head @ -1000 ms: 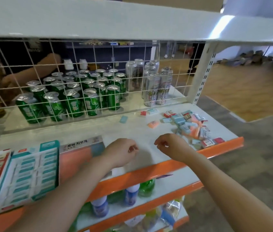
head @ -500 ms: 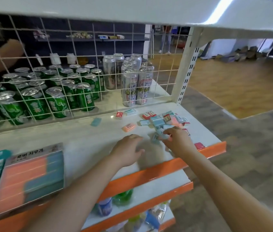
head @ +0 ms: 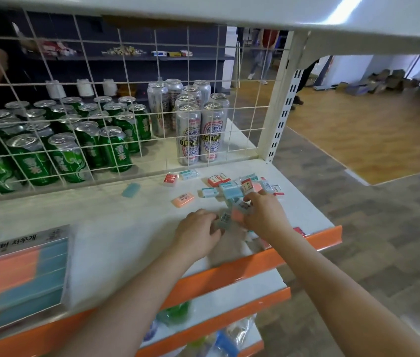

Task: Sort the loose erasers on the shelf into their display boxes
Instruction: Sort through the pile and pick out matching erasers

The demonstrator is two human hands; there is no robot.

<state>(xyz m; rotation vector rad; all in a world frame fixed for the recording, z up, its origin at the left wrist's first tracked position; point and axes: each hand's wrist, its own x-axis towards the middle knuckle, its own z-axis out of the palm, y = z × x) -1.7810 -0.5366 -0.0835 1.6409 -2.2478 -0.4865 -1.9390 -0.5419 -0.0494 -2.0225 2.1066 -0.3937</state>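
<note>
White shelf (head: 116, 228): display box (head: 21, 276) at left holds orange and blue erasers. Loose erasers (head: 232, 188) piled right. Right hand (head: 264, 215) fingers grasp an orange eraser (head: 238, 213); left hand (head: 198, 234) pinches a blue one (head: 224, 220).

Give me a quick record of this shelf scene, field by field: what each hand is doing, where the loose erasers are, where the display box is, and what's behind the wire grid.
left hand: grip on a grey wrapped eraser
right hand: grip on an orange eraser, at the near edge of the pile
loose erasers: heaped at the shelf's right end; a few lie apart to the left, an orange one and a blue one
display box: far left, orange and blue rows
behind the wire grid: green cans, silver cans
</note>
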